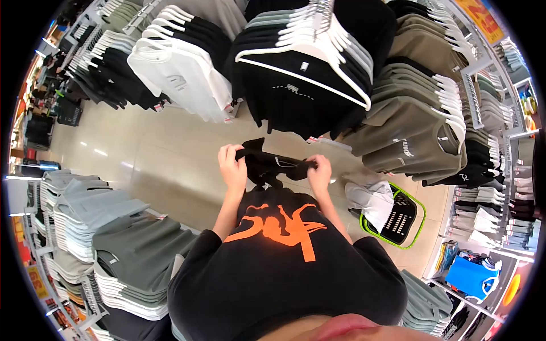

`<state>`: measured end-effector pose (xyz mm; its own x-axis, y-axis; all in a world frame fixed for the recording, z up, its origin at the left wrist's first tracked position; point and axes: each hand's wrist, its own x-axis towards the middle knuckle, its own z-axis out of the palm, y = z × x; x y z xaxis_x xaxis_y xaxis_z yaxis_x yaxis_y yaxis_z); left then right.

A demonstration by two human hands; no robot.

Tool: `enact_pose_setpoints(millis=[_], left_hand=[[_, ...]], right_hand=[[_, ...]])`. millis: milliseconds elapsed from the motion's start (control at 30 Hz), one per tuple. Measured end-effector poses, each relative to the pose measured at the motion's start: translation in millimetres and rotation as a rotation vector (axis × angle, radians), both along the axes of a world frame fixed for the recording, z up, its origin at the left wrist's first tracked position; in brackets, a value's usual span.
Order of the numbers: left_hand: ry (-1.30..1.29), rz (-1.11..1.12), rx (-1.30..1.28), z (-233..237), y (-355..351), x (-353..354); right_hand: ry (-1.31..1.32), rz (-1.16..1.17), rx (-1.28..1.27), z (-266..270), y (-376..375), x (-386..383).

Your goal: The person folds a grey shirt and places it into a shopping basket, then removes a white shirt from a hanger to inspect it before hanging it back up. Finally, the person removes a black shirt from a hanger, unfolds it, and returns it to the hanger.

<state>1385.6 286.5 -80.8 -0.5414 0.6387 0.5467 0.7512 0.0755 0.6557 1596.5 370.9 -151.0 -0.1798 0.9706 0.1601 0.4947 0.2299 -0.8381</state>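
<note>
In front of my chest I hold a black shirt stretched between my two hands. My left hand is closed on one end of it, fingers wrapped over the cloth. On the other side, my right hand pinches the opposite end. The cloth sags and bunches in the middle, with a pale label or edge showing near the collar. Just beyond it hangs a row of black shirts, with a bare-barred white hanger at the front.
White T-shirts and olive T-shirts hang on racks ahead. Grey-green shirts hang at my left. On the tiled floor to my right stands a black basket with a green rim, white cloth draped in it.
</note>
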Motion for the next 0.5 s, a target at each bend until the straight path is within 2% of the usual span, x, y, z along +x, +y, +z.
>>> enact_pose_setpoints(millis=[67, 100, 200, 233, 333, 367, 467, 500], left_hand=[[0.046, 0.076, -0.125, -3.3, -2.0, -21.2], [0.071, 0.112, -0.186, -4.8, -2.2, -30.1], [-0.281, 0.048, -0.276, -21.3, 1.3, -53.8], [-0.297, 0.049, -0.339, -25.7, 3.1, -61.6], [-0.273, 0.001, -0.304, -34.6, 9.5, -75.7], [-0.222, -0.053, -0.209, -51.9, 12.6, -81.3], [-0.646, -0.146, -0.087, -45.1, 25.8, -74.3], [-0.714, -0.145, -0.091, -36.9, 31.7, -71.7]], right_hand=[[0.192, -0.065, -0.185, 13.5, 13.5, -16.7], [0.202, -0.033, -0.094, 24.6, 12.6, -25.8], [0.199, 0.067, 0.126, 60.9, 14.3, -55.4], [0.168, 0.101, 0.147, 69.7, 10.3, -62.3], [0.080, 0.105, 0.071, 68.8, 3.8, -77.4], [0.080, 0.120, 0.018, 66.4, 1.8, -75.7], [0.098, 0.211, 0.018, 92.4, -6.7, -77.7], [0.151, 0.181, 0.041, 100.9, -4.5, -79.0]])
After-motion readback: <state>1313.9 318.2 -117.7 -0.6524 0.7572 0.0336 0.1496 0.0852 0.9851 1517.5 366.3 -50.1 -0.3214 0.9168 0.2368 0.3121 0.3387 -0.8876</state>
